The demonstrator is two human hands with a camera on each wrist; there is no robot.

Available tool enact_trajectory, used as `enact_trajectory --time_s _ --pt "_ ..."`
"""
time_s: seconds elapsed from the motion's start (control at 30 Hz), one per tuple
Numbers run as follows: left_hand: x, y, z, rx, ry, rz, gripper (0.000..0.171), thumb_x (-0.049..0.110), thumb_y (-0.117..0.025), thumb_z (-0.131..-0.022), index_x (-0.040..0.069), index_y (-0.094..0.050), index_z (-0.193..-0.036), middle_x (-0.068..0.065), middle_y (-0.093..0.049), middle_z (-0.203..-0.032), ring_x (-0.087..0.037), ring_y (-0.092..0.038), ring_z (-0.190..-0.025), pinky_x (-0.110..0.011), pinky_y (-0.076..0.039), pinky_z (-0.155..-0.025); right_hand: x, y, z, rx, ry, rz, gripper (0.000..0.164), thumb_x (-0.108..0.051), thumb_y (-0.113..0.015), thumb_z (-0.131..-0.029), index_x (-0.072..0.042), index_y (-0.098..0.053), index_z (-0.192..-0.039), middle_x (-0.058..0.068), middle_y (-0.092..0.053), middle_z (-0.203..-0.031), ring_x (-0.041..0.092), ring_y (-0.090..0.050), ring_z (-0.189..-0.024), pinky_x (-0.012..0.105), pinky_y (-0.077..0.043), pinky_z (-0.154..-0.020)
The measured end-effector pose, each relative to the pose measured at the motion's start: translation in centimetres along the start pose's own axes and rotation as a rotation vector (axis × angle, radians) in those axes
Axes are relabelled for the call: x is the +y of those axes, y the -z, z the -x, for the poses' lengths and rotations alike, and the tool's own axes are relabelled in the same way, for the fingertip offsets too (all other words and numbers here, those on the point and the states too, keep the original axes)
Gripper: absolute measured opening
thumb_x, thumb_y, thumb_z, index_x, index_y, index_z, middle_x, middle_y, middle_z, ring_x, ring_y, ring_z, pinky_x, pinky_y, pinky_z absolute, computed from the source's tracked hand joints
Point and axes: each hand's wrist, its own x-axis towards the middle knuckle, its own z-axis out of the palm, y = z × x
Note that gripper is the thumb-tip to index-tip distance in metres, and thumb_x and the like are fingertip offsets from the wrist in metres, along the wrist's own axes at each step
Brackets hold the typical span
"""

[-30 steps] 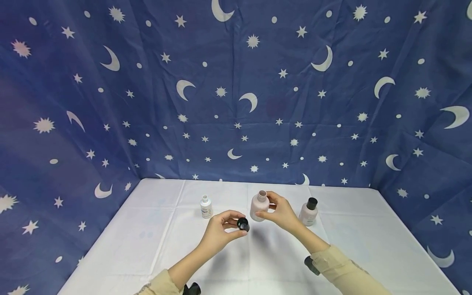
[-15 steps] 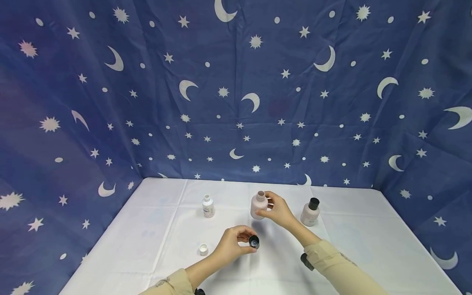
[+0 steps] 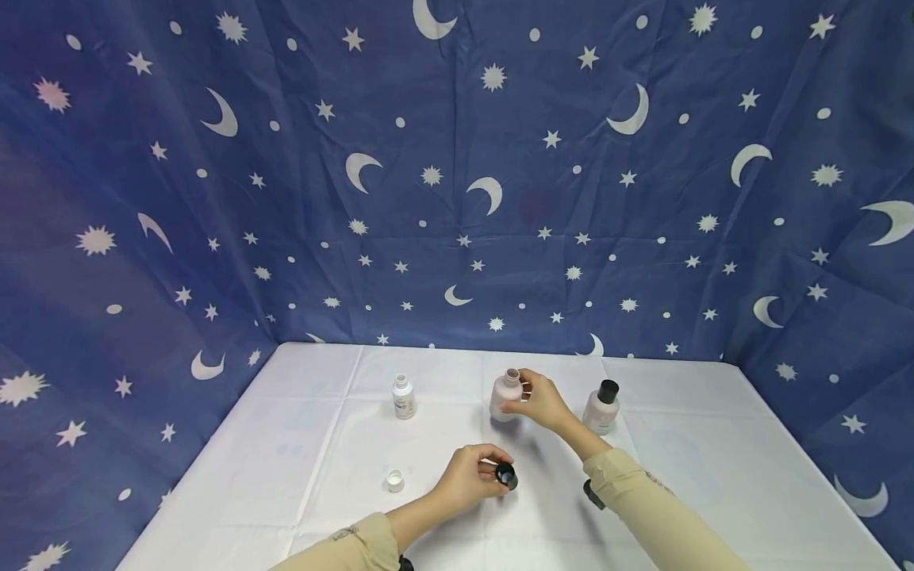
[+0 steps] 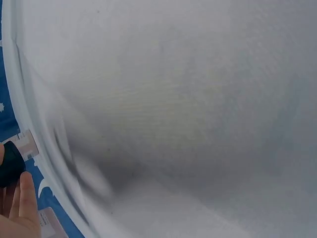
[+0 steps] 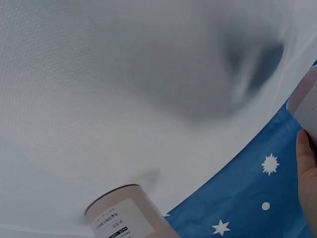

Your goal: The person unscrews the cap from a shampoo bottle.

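Note:
My left hand (image 3: 469, 477) pinches a black bottle cap (image 3: 506, 476) between thumb and fingers, close over the front middle of the table, its hollow side showing. In the left wrist view the cap (image 4: 12, 164) is at the left edge. My right hand (image 3: 544, 403) grips a pale pink bottle (image 3: 505, 398) from its right side; the bottle stands upright with its mouth uncovered. Part of that bottle (image 5: 307, 101) shows at the right edge of the right wrist view, with the thumb against it.
A second pink bottle with a black cap (image 3: 601, 408) stands right of my right hand. A small white bottle (image 3: 403, 398), uncapped, stands at the back left. A white cap (image 3: 395, 480) lies left of my left hand. A starry blue curtain (image 3: 457, 198) rises behind the white table (image 3: 250, 476).
My left hand has moved right and nearer the front edge with the black cap, uncovering the white cap on the table. My right hand still holds the pink bottle, with little movement.

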Motion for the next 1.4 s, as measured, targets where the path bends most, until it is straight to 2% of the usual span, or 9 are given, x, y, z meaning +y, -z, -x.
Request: enact_trajectory --time_s 0.23,0.43,0.57,0.7,0.8,0.83,0.97,1.17,1.4 --pt "-0.6 -0.4 -0.4 -0.027 0.016 -0.117 0.033 -0.011 -0.074 -0.070 -0.001 -0.066 -0.100 -0.012 -0.068 -0.101 -0.019 -0.066 -0.090 -0.017 -0.054 -0.074 0.9 -0.5 -0.5 -0.009 -0.038 0.016 0.052 -0.006 -0.081 -0.070 0.008 -0.057 -0.114 0.022 -0.065 -0.107 0.034 -0.066 -0.093 0.038 -0.057 -0.079" --pt "-1.2 -0.8 -0.9 -0.039 0.027 -0.129 0.031 -0.010 -0.076 -0.069 0.000 -0.066 -0.097 -0.010 -0.068 -0.094 -0.008 -0.061 -0.077 -0.013 -0.051 -0.069 1.0 -1.3 -0.5 -0.001 -0.057 0.016 0.051 -0.005 -0.082 -0.068 0.008 -0.059 -0.112 0.022 -0.066 -0.105 0.033 -0.066 -0.091 0.036 -0.057 -0.077" --pt "-1.5 -1.2 -1.1 -0.034 0.033 -0.120 0.031 -0.010 -0.076 -0.068 0.000 -0.066 -0.096 -0.009 -0.068 -0.091 -0.003 -0.057 -0.071 -0.011 -0.048 -0.065 1.8 -1.6 -0.7 -0.007 -0.002 -0.012 0.051 -0.011 -0.082 -0.069 0.007 -0.059 -0.110 0.022 -0.066 -0.106 0.032 -0.067 -0.089 0.037 -0.057 -0.076" --pt "-1.5 -1.5 -1.3 -0.027 0.024 -0.116 0.032 -0.011 -0.076 -0.067 -0.001 -0.066 -0.095 -0.008 -0.067 -0.089 -0.003 -0.054 -0.069 -0.012 -0.048 -0.063 3.7 -2.1 -0.9 -0.014 0.071 -0.037 0.050 -0.017 -0.082 -0.071 0.005 -0.060 -0.110 0.019 -0.066 -0.105 0.029 -0.067 -0.088 0.035 -0.058 -0.073" --pt "-1.7 -1.5 -1.4 -0.025 0.022 -0.127 0.032 -0.011 -0.077 -0.066 -0.001 -0.066 -0.095 -0.009 -0.067 -0.088 -0.003 -0.054 -0.070 -0.014 -0.049 -0.064 3.2 -2.4 -0.8 -0.018 0.018 -0.023 0.048 -0.011 -0.081 -0.072 0.007 -0.059 -0.110 0.022 -0.065 -0.107 0.033 -0.067 -0.091 0.038 -0.057 -0.077" --pt "-1.8 -1.5 -1.5 -0.022 0.023 -0.129 0.032 -0.011 -0.077 -0.066 -0.001 -0.066 -0.095 -0.009 -0.067 -0.088 -0.003 -0.055 -0.070 -0.015 -0.049 -0.064 2.0 -2.2 -0.5 -0.018 -0.035 -0.007 0.048 -0.006 -0.081 -0.070 0.009 -0.059 -0.110 0.024 -0.065 -0.107 0.037 -0.066 -0.093 0.042 -0.057 -0.079" --pt "-2.0 -1.2 -1.8 -0.015 0.029 -0.147 0.032 -0.011 -0.077 -0.065 -0.001 -0.067 -0.094 -0.009 -0.068 -0.087 -0.003 -0.055 -0.071 -0.015 -0.050 -0.066 0.4 -2.2 -0.6 -0.027 -0.101 0.063 0.048 -0.002 -0.080 -0.069 0.009 -0.058 -0.110 0.024 -0.065 -0.107 0.038 -0.065 -0.097 0.042 -0.056 -0.082" --pt "-2.1 -0.8 -2.2 -0.057 0.020 -0.161 0.032 -0.009 -0.078 -0.066 -0.002 -0.067 -0.095 -0.009 -0.067 -0.086 -0.002 -0.052 -0.071 -0.016 -0.049 -0.066 0.1 -2.1 -0.9 -0.022 -0.117 0.157 0.049 -0.004 -0.083 -0.068 0.008 -0.060 -0.109 0.021 -0.068 -0.100 0.034 -0.066 -0.093 0.041 -0.056 -0.079" --pt "-2.2 -0.8 -2.2 -0.098 0.023 -0.176 0.033 -0.012 -0.080 -0.060 -0.003 -0.067 -0.090 -0.008 -0.066 -0.081 -0.002 -0.051 -0.068 -0.014 -0.048 -0.063 0.6 -2.4 -0.8 -0.043 -0.130 0.159 0.057 -0.004 -0.083 -0.067 0.009 -0.058 -0.116 0.021 -0.067 -0.104 0.032 -0.067 -0.091 0.038 -0.057 -0.077"
